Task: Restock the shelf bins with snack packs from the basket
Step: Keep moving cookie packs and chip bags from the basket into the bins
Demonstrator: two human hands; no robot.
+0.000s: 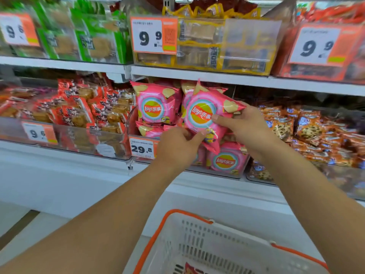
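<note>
Our right hand [244,123] pinches the right edge of a pink chip pack [205,115], thumb on its face and fingers behind, while our left hand [177,147] grips the pack's lower left corner. We hold it tilted, top leaning left, just in front of the clear bin [227,175] in the middle of the lower shelf, where other pink packs [158,105] already stand upright at the far side and another lies low at the near front. The white basket [207,244] with the orange rim sits near us, below the shelf; at least one more red-printed pack [190,269] shows at its bottom edge.

As we judge it, the step in hand is seating this pack among its like. To do it well we first square it up, so the logo faces us and the top seam points up, then lower it into the gap at the right of the standing packs, not on top of them. The bag is puffed with air and slippery, so we hold it by the seams, lightly, and do not squeeze the middle. We keep it inside this bin, clear of the red packs [79,107] to the left and the orange cookie packs [308,131] to the right, and we leave the price tag [142,148] on the bin's front uncovered.
</note>
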